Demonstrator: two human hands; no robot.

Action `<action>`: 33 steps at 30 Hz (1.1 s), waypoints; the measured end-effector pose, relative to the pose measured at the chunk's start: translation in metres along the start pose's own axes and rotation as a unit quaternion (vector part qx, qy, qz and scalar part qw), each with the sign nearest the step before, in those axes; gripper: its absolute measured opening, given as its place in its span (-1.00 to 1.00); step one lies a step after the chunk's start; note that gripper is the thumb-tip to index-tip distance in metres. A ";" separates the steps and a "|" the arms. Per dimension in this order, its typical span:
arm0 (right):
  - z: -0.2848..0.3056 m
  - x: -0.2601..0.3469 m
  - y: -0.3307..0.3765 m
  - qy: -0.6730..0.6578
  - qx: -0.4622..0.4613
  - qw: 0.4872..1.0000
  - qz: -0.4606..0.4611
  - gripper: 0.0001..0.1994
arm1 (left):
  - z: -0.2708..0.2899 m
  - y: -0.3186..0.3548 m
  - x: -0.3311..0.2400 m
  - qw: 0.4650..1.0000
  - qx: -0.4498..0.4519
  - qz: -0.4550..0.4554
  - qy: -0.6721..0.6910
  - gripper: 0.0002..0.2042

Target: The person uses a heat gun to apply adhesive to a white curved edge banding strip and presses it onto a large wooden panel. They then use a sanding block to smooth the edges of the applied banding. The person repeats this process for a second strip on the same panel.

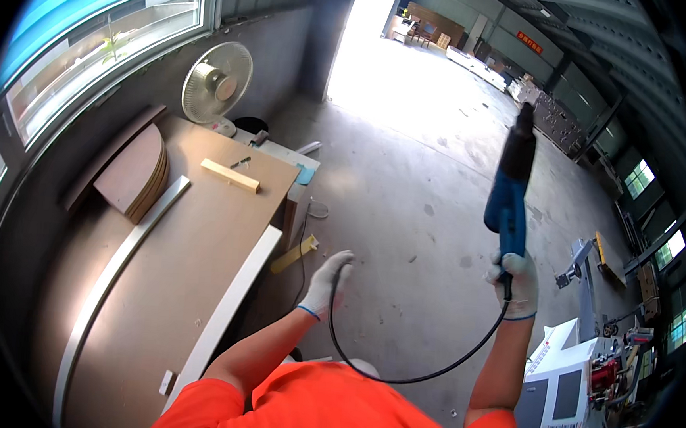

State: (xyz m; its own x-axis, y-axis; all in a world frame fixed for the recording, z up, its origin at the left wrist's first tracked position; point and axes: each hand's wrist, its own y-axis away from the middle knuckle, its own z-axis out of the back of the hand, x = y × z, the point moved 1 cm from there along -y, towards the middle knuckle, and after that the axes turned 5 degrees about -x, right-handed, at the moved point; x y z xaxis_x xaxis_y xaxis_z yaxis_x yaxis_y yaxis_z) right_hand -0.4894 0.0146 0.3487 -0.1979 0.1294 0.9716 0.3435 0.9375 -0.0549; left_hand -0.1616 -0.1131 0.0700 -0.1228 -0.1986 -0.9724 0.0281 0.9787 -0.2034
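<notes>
The person's right hand (519, 280) has its fingers wrapped around the handle of the blue tool (507, 202), raised above the floor (406, 218) on the right, nozzle pointing far. Its black cable (419, 381) loops near, then left to the left hand (325, 286); whether those fingers grip it cannot be told. Farther left, the tabletop (206, 236) bears a wood strip (230, 176) and curved boards (133, 169).

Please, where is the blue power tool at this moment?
In the head view, the blue power tool is right of the middle, gripped in the right hand and pointing toward the picture's top, its black cable looping below.
</notes>
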 end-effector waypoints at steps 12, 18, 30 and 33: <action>-0.095 -0.239 -0.447 0.362 0.073 0.922 -0.113 -0.56 | 0.068 -0.197 0.096 0.922 0.039 0.120 -0.366 -0.59; -0.206 -0.384 -0.630 0.601 0.234 0.747 -0.162 -0.24 | 0.048 -0.235 0.111 0.887 -0.169 0.329 -0.275 -0.56; -0.396 -0.573 -0.716 0.617 0.505 0.593 0.111 -0.02 | -0.039 -0.239 0.131 0.787 -0.264 0.526 -0.185 -0.45; -0.389 -0.579 -0.693 0.548 0.578 0.572 0.195 0.06 | -0.052 -0.225 0.143 0.770 -0.276 0.550 -0.165 -0.44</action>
State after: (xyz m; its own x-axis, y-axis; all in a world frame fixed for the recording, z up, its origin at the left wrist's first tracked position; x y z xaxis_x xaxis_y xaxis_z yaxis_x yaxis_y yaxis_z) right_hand -0.2560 -0.8357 -0.0866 0.5989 0.7157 0.3594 -0.7973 0.5751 0.1833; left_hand -0.2367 -0.3586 -0.0171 -0.0658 0.8543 -0.5156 -0.5026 0.4181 0.7567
